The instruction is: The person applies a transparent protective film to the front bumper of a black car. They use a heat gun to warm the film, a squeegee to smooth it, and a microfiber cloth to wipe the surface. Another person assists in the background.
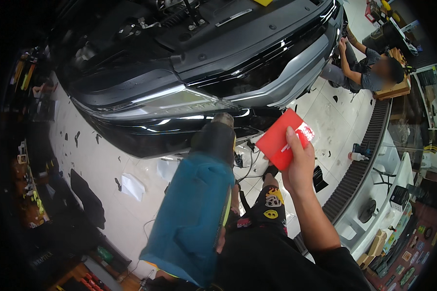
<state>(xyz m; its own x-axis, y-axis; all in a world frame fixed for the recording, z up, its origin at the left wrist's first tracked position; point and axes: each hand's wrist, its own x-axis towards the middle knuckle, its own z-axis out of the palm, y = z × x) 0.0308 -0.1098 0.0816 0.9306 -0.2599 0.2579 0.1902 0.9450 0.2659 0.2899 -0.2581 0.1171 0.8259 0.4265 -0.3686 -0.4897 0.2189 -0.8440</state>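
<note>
My right hand (298,167) pinches a red squeegee card (278,141), thumb on its face, in front of the car's bumper. In my left hand (221,241) is a teal heat gun (189,213); the gun's body hides most of that hand, with only a bit of skin showing beside it. The dark nozzle of the gun points at the glossy black bumper (165,130), just below the headlight (179,103). From this angle I cannot tell how far the nozzle is from the surface. The squeegee looks apart from the car.
Up front, the car's engine bay (150,29) lies open. A co-worker (369,70) crouches at the bumper's far right end, hands close to it. Dark film scraps and a white sheet (132,186) lie on the tiled floor. A drain grate (361,169) and white table (398,182) are at right.
</note>
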